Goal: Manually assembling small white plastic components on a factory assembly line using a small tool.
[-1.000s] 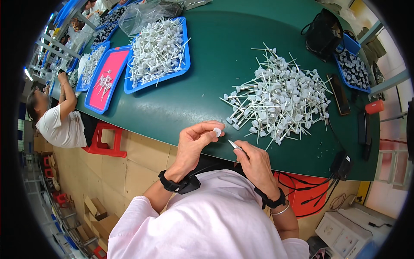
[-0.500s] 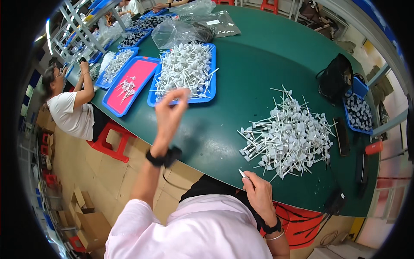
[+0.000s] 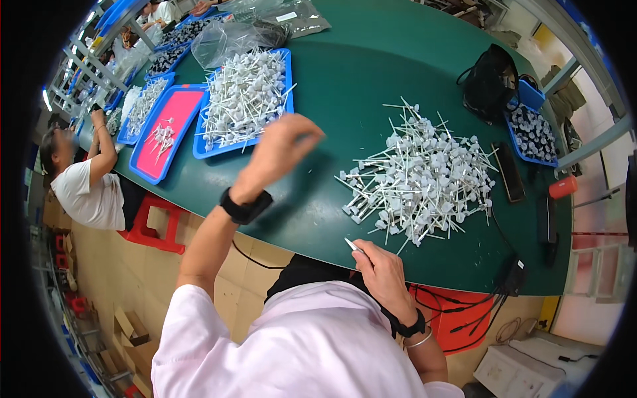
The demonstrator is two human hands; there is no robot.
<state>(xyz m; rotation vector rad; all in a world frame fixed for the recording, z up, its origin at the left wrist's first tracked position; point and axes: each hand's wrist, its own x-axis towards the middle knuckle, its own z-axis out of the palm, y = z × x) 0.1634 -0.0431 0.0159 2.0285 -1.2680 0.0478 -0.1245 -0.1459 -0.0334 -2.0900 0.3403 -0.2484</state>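
Note:
My left hand (image 3: 282,151) hovers over the table just right of a blue tray (image 3: 290,99) full of small white-headed parts with thin stems (image 3: 245,96). Motion blurs its bent fingers, so whether they hold anything cannot be made out. At the table's front edge my right hand (image 3: 385,273) is closed around a slim tool with a pale pointed tip (image 3: 352,244); the rest of it is hidden in the fingers. Just beyond that hand lies a large loose heap of the same stemmed parts (image 3: 424,176).
A blue tray with a pink lining (image 3: 149,149) holds a few stemmed parts. Clear plastic bags (image 3: 229,43) lie behind the trays. To the right are a black bag (image 3: 490,83), a blue tray of dark-and-white parts (image 3: 533,136) and cables (image 3: 458,305). A person in white (image 3: 89,189) sits at left.
My left hand has moved right, away from the full tray toward the heap. My right hand still grips the slim tool. The whole view has shifted a little.

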